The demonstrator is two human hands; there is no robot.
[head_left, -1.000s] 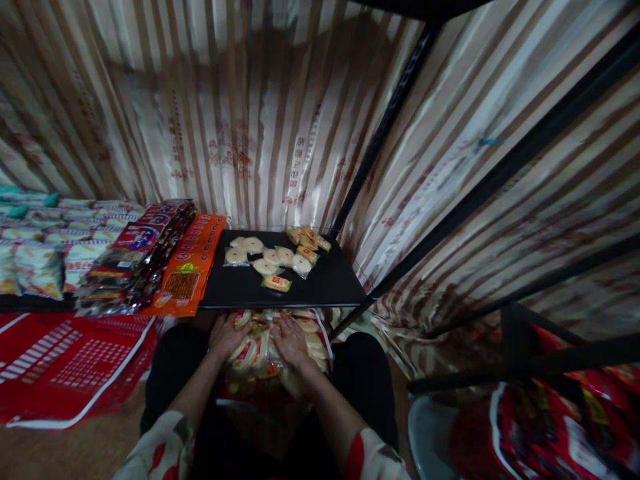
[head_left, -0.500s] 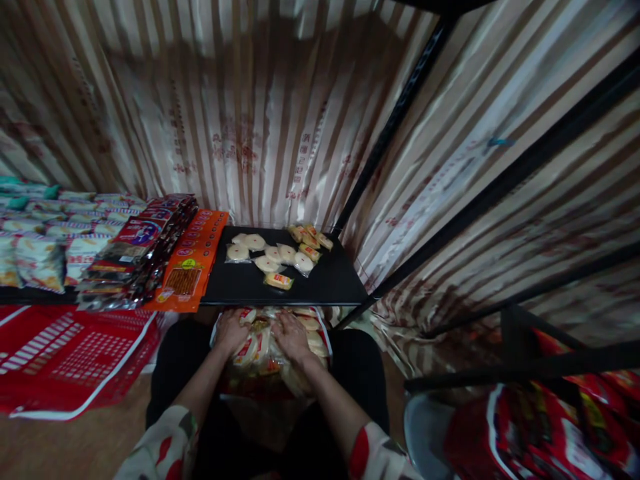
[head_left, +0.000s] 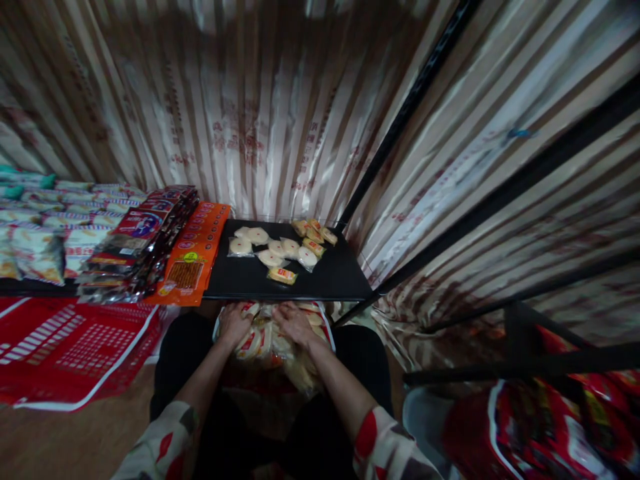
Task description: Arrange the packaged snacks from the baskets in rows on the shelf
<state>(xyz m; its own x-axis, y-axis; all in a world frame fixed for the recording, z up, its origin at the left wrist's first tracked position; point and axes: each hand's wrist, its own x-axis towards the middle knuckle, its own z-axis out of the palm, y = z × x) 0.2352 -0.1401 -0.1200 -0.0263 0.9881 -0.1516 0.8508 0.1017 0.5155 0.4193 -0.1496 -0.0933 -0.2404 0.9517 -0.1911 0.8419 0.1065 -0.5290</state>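
A clear bag of small wrapped snack packets [head_left: 273, 343] rests on my lap. My left hand [head_left: 233, 324] lies on its left side with fingers curled over the packets. On the bag's upper right, my right hand [head_left: 295, 323] presses down with fingers bent among the packets. Whether either hand has hold of a single packet is hidden. Just beyond the bag is a black shelf [head_left: 250, 283] holding round pale wrapped cakes [head_left: 270, 250] and small yellow packets [head_left: 314, 237].
Orange packets [head_left: 193, 263] and dark red snack bags [head_left: 137, 243] line the shelf to the left, with pale bags [head_left: 35, 247] further left. A red crate [head_left: 70, 347] sits below. Black shelf posts [head_left: 400, 127] and striped curtain stand right. Red bags [head_left: 550, 427] lie lower right.
Both hands have stayed on the bag, shifting slightly forward toward the shelf edge. The view has tilted a little; shelf items have not moved.
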